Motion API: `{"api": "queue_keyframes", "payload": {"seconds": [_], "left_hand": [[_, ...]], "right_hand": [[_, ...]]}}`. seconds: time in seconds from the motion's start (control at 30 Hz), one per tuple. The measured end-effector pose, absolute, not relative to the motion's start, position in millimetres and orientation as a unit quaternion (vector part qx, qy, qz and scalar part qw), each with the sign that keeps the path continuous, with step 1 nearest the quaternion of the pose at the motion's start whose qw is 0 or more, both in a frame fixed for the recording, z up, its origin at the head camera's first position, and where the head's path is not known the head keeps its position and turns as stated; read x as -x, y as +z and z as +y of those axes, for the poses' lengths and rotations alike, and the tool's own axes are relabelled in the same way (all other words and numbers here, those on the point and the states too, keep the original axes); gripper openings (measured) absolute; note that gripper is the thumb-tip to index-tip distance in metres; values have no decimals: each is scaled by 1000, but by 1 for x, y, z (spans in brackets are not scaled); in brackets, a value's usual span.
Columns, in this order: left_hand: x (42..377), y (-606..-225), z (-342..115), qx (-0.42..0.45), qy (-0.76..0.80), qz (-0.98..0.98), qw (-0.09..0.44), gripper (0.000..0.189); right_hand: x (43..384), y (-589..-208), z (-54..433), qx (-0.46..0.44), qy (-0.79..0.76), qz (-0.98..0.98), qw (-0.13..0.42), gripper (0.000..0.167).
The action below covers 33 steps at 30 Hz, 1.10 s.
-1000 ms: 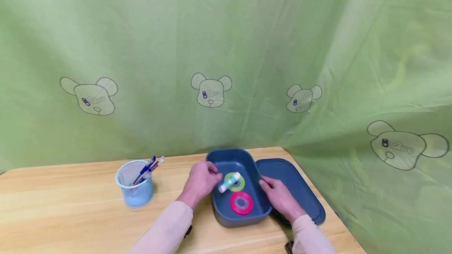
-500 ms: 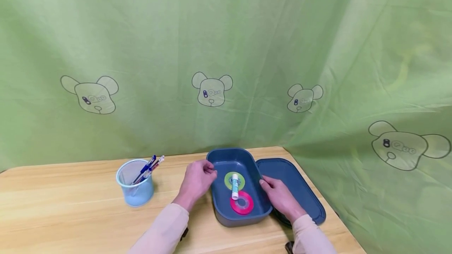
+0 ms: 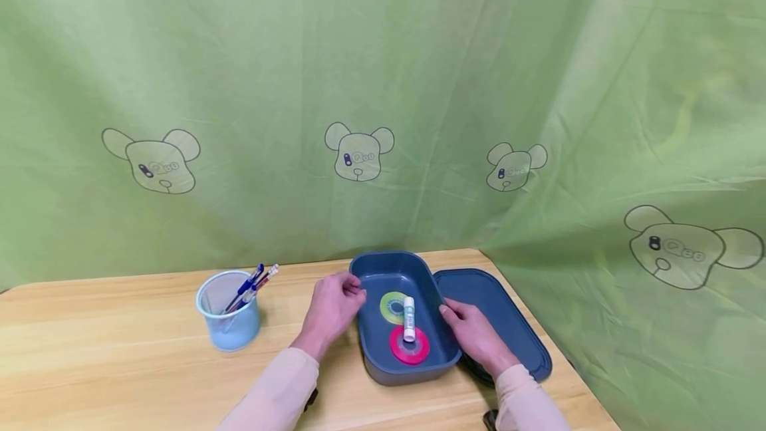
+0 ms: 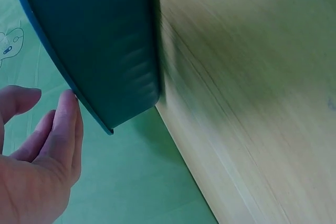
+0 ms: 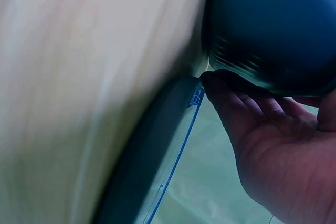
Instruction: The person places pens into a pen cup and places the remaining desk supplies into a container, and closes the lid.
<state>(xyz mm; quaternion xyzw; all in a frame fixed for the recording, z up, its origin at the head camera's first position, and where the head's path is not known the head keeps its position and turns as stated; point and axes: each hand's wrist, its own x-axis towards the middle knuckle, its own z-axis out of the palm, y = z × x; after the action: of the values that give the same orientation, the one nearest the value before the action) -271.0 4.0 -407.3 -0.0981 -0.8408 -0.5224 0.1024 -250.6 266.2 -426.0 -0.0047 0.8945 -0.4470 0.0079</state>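
A dark blue box (image 3: 372,354) stands without its lid on the wooden table. Inside it lie a green disc (image 3: 390,308) with a ring at its middle and a pink ring-shaped disc (image 3: 423,349). A white and teal glue stick (image 3: 409,320) lies across the edges of both. My right hand (image 3: 475,334) grips the box's right wall, thumb at the rim and fingers against the outside in the right wrist view. At the left rim is my left hand (image 3: 332,308), holding nothing; its extended fingers (image 4: 62,124) meet the rim in the left wrist view.
The blue lid (image 3: 499,314) lies flat to the right, partly under the right hand and close against the box. A light blue pen cup (image 3: 233,332) with several pens (image 3: 251,290) stands at the left. Green printed curtain (image 3: 269,218) hangs behind and along the right edge.
The glue stick has rolled rightward inside the box, from a slant beside the left hand to nearly upright in view. My left hand has drawn back slightly left. The right hand stays put.
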Motion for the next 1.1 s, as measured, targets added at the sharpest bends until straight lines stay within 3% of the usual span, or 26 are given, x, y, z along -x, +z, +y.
{"api": "queue_keyframes", "payload": {"seconds": [0.53,0.83,1.1], "left_hand": [[271,-417,-2,64,-507,-853,106,18],[268,-424,-5,60,-514,-853,68,23],[266,-429,-6,51,-556,-829,21,13]], "right_hand": [[250,-427,267,1,-450,893,10,43],[249,-425,266,2,-450,893,11,43],[248,-424,267,0,-447,895,13,43]]}}
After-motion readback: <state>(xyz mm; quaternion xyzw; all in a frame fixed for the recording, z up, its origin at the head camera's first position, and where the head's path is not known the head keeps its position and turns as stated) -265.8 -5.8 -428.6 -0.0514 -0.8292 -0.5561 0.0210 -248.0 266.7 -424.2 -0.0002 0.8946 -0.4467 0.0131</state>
